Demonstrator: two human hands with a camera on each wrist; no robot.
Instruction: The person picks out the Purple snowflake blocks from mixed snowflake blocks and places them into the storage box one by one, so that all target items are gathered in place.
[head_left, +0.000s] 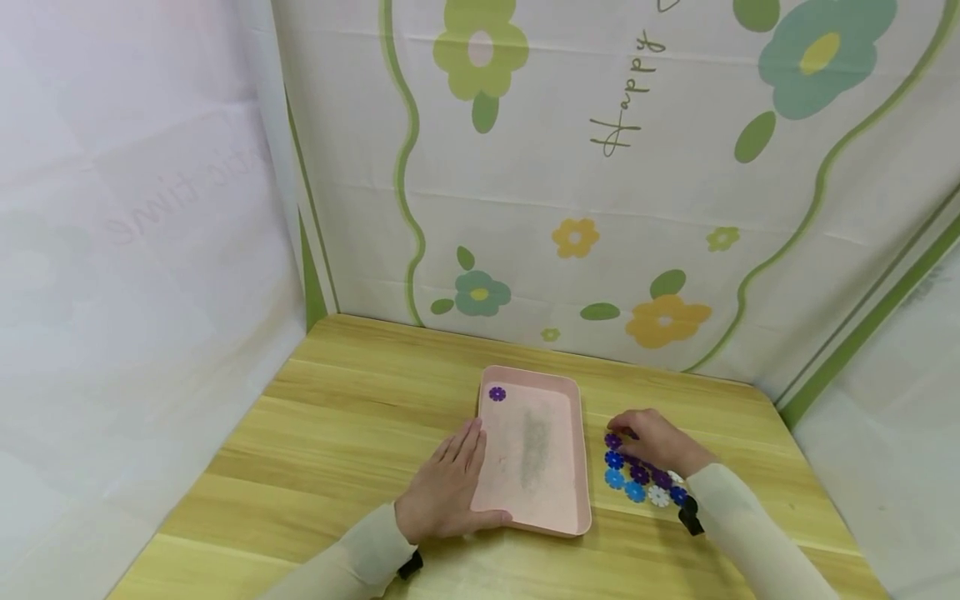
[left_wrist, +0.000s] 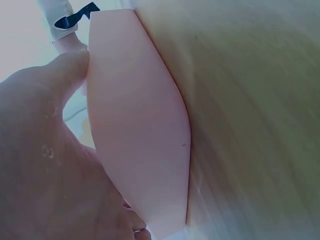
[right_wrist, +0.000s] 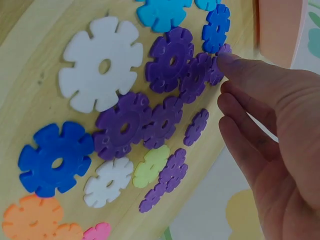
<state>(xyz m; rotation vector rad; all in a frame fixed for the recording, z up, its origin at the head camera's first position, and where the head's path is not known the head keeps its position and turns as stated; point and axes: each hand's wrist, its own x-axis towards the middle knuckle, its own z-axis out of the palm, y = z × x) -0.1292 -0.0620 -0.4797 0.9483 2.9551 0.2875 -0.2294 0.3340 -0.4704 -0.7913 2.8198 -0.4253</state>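
Observation:
My left hand (head_left: 444, 483) rests along the near-left corner of a shallow pink tray (head_left: 583, 467), fingers extended along its left rim and thumb at the near rim. In the left wrist view the tray's outer wall (left_wrist: 140, 115) fills the middle. A purple flower-shaped disc (head_left: 497, 394) lies inside at the far-left corner. To the right of the tray, my right hand (head_left: 654, 442) reaches over a group of notched plastic discs. Its thumb tip touches a purple disc (right_wrist: 216, 72), partly hidden by the thumb; the other fingers are loosely bent.
Around the right hand lie several purple discs, light-blue discs (head_left: 634, 491), blue discs (right_wrist: 56, 159) and white discs (right_wrist: 101, 65). A yellow-green disc (right_wrist: 151, 166) and an orange disc (right_wrist: 33, 216) are beside them. Flower-printed cloth (head_left: 525, 192) stands behind the wooden table (head_left: 360, 400).

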